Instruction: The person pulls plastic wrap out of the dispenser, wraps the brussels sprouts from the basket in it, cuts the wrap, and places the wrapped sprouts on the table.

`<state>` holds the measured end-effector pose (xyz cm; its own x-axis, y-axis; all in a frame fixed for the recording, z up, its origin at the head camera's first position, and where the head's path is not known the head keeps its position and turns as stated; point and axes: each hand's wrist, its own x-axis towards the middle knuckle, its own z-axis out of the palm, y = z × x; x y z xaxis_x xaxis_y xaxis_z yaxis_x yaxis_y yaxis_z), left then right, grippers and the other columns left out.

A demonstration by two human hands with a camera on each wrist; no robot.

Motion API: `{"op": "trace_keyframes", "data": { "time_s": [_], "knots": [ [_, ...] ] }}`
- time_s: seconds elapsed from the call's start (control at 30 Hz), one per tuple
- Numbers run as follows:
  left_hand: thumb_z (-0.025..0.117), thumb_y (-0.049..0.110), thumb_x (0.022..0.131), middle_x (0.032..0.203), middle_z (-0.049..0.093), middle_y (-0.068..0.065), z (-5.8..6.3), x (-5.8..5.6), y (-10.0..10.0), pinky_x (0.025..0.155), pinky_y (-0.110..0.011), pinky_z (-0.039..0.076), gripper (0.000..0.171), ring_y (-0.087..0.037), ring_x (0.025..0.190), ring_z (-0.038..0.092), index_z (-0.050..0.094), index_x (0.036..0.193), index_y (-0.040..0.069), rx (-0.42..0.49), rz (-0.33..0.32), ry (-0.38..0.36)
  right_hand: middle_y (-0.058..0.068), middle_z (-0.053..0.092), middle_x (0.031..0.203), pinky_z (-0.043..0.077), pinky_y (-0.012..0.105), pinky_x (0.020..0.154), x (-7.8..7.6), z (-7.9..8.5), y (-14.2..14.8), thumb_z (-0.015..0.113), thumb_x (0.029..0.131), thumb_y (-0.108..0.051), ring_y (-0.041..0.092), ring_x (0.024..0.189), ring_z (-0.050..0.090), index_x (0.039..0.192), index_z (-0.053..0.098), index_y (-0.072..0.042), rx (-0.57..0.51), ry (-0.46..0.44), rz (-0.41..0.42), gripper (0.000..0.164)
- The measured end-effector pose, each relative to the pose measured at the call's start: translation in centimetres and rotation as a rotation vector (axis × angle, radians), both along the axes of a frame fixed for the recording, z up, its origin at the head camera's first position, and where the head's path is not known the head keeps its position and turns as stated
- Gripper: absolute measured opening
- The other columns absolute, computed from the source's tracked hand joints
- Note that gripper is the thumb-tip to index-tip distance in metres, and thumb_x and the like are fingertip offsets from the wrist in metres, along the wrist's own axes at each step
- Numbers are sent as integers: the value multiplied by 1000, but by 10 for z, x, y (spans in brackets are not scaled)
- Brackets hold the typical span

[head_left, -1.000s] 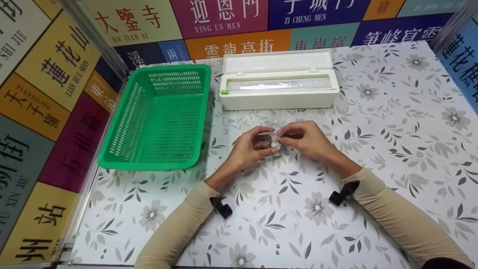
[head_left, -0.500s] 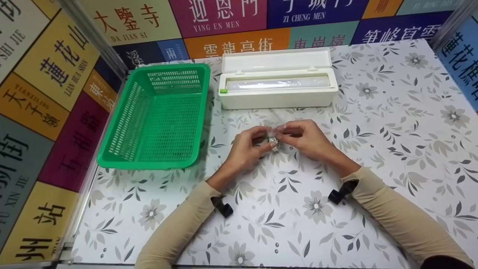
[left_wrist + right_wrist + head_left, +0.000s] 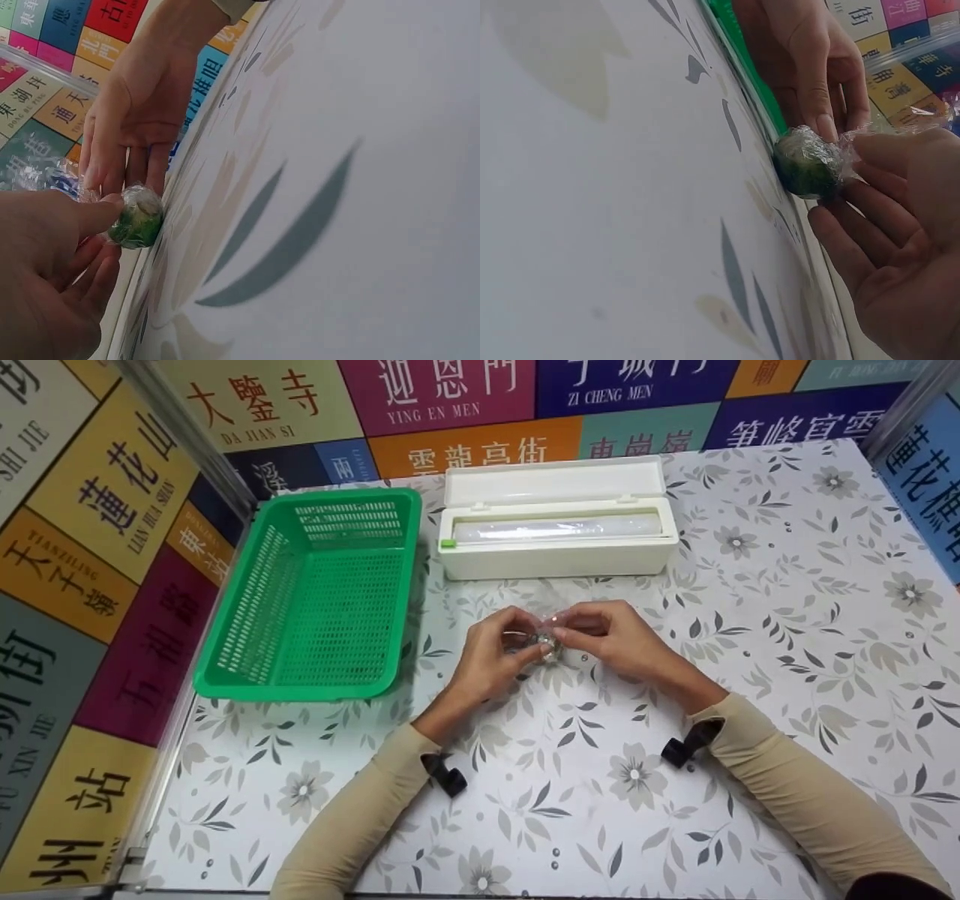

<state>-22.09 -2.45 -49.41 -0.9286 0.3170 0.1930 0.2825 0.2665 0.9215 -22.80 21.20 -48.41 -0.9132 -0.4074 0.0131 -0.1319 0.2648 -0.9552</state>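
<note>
A small round green thing wrapped in cling film [image 3: 806, 163] sits between both hands, low over the table; what is inside the film cannot be told. My left hand [image 3: 491, 654] has its thumb against the wrapped ball and curls its index finger behind it. With thumb and fingertips, my right hand [image 3: 621, 639] pinches the gathered film at the neck of the ball. Past the fingers, the loose film end [image 3: 37, 174] shows clear and crumpled in the left wrist view. From above, fingers hide most of the ball.
Behind the hands stands a white cling film box [image 3: 559, 559], lid raised, with the film roll [image 3: 559, 526] inside. A green plastic basket [image 3: 409, 607] is at the left. Lettered panels [image 3: 450, 390] wall in the flower-patterned table [image 3: 555, 810].
Both hands' fingertips have drawn closer together around the film neck. The wrapped ball has shifted slightly left. The film tuft that stuck up beyond the fingers is now hardly visible from above.
</note>
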Motion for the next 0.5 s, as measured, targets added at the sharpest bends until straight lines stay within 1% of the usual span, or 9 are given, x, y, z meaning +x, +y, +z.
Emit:
{"op": "trace_keyframes", "data": {
  "time_s": [0.1,0.17,0.23,0.3,0.37,0.4,0.5],
  "knots": [
    [88,11,92,108,80,-8,1,0,-2,98,-26,63,21,-17,106,78,75,108,6,-35,12,22,8,81,123,62,24,97,0,0,0,76,103,-25,17,111,79,127,78,-12,4,27,9,27],
    [86,12,93,108,80,-7,1,0,-3,98,-26,63,17,-17,106,78,76,107,6,-60,16,37,7,79,131,61,24,100,0,0,-1,76,104,-26,16,117,78,126,80,-15,22,54,9,25],
    [85,12,94,109,81,-8,2,-1,-4,99,-27,63,15,-18,107,78,78,106,6,-85,14,50,3,76,139,59,24,103,0,0,-1,77,103,-29,16,122,76,122,82,-19,68,98,-1,22],
    [85,12,95,112,81,-9,3,-2,-4,99,-28,63,16,-18,109,78,78,108,5,-112,8,70,0,73,144,59,25,105,1,1,-2,78,102,-30,17,129,73,121,83,-21,96,133,-13,21],
    [84,13,95,114,82,-9,3,-2,-5,100,-28,63,18,-19,109,79,79,111,5,-142,4,91,0,73,142,60,26,104,1,2,-3,79,101,-26,19,129,73,121,83,-20,112,164,-26,21],
    [85,13,95,114,82,-9,4,-3,-5,99,-28,63,18,-19,109,79,80,111,6,-154,3,100,-1,75,139,61,26,103,2,2,-3,80,100,-25,20,126,74,122,83,-20,127,177,-34,22],
    [85,15,95,116,82,-8,4,-3,-5,101,-28,62,22,-19,111,78,80,115,6,-195,2,136,5,79,130,63,26,96,3,3,-4,82,98,-21,23,118,78,128,80,-16,104,172,-43,30]
  ]
}}
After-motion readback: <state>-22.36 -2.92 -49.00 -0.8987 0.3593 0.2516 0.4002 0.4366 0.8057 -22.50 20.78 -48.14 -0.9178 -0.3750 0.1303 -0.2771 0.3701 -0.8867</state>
